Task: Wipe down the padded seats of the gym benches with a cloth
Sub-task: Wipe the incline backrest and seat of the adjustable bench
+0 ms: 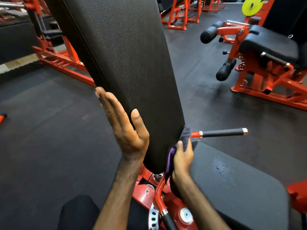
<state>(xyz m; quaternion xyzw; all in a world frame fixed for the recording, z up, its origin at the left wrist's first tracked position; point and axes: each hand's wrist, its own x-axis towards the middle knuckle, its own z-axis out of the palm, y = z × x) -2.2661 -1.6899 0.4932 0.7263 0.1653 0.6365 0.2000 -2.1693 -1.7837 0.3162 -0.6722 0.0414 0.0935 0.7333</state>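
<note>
A long black padded backrest [126, 60] rises steeply from the red bench frame in the middle of the view. My left hand [123, 130] lies flat against its left edge, fingers straight, thumb on the front face. My right hand [182, 159] grips a dark grey cloth with a purple edge [185, 136] and holds it against the backrest's lower right edge. To the right lies the black seat pad [235, 185], with a wet patch on it.
A red bar with a black grip [221, 132] sticks out to the right behind the cloth. Another red machine with black pads and rollers [259, 52] stands at the right. Red frames [63, 63] sit at the back left. Dark rubber floor lies all around.
</note>
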